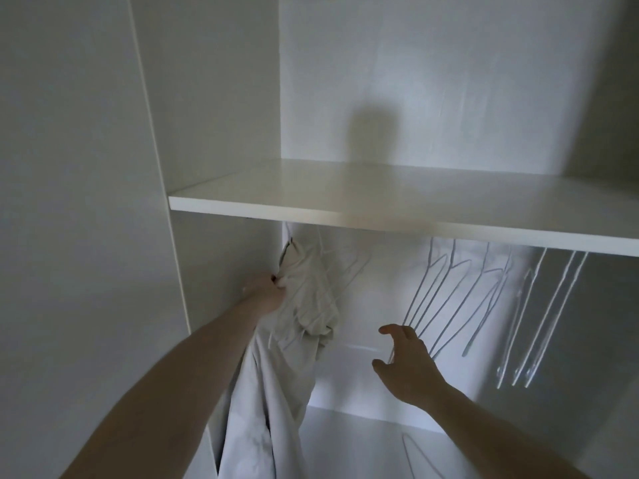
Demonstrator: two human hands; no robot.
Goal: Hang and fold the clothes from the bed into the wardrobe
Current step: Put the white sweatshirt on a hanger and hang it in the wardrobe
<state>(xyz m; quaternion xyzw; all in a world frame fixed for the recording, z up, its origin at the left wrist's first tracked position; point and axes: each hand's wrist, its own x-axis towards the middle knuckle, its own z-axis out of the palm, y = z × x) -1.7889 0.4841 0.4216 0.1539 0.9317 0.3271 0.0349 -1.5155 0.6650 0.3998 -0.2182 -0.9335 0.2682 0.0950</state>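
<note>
A pale grey garment hangs from a white hanger at the far left of the wardrobe, under the shelf. My left hand grips the garment's bunched top beside the left wall. Lower and to the right, my right hand is spread with relaxed fingers that touch the nearest of several bare white hangers. The rail that carries the hangers is hidden behind the shelf.
More bare hangers hang toward the right side. One white hanger lies low in the wardrobe at the bottom right. The wardrobe's left side panel stands close to my left hand.
</note>
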